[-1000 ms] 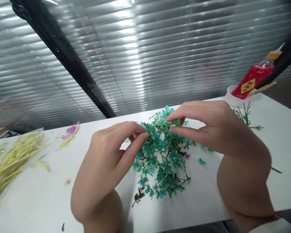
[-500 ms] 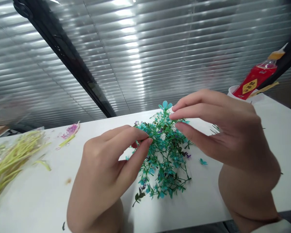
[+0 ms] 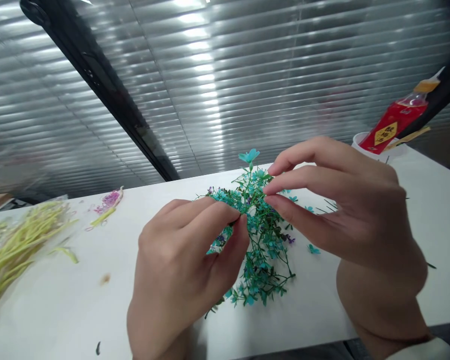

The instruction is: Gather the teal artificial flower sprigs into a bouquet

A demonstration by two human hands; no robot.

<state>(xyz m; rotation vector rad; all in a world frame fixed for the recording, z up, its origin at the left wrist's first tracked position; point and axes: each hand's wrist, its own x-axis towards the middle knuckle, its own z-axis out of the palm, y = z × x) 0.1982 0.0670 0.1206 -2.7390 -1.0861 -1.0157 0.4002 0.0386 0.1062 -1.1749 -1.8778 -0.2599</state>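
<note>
A leggy heap of artificial flower sprigs (image 3: pixel 262 240), with turquoise blossoms, green stems and some purple bits, lies on the white table in front of me. My left hand (image 3: pixel 195 265) is closed in a pinch at the left side of the heap, on a thin green flower stem. One turquoise flower (image 3: pixel 249 156) stands up above the rest. My right hand (image 3: pixel 352 205) hovers at the heap's right side, thumb and fingers curved and slightly apart, fingertips close to the sprigs. Nothing shows clearly between them. My left hand covers part of the heap.
Yellow-green stems (image 3: pixel 26 235) lie in clear plastic at the left. Beyond them is a small purple bundle (image 3: pixel 110 200). At the back right, a red drink bottle (image 3: pixel 393 122) leans in a white cup (image 3: pixel 360 142). A loose turquoise flower (image 3: pixel 313 249) lies on the table (image 3: pixel 78 300).
My left hand has shifted right, toward my right hand. The upright turquoise flower has moved slightly left and up and turned. My right thumb has come nearer the fingers.
</note>
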